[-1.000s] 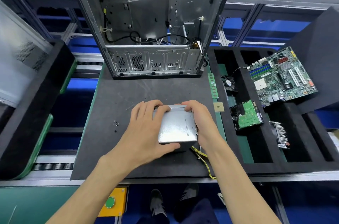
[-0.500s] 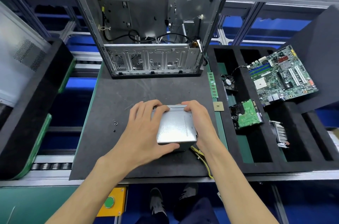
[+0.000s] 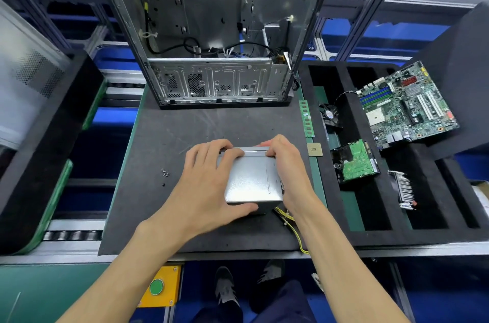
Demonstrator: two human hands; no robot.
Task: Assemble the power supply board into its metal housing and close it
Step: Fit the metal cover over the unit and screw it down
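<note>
Two hands (image 3: 203, 190) (image 3: 288, 177) around one housing (image 3: 251, 179), apparently closed

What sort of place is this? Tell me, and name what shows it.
Probably a computer assembly line workstation: an open tower case stands on a black mat, a foam tray holds a motherboard, and conveyor rollers run alongside.

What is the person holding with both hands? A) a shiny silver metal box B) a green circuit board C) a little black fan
A: both the left hand and the right hand wrap around the silver metal box on the dark mat.
</note>
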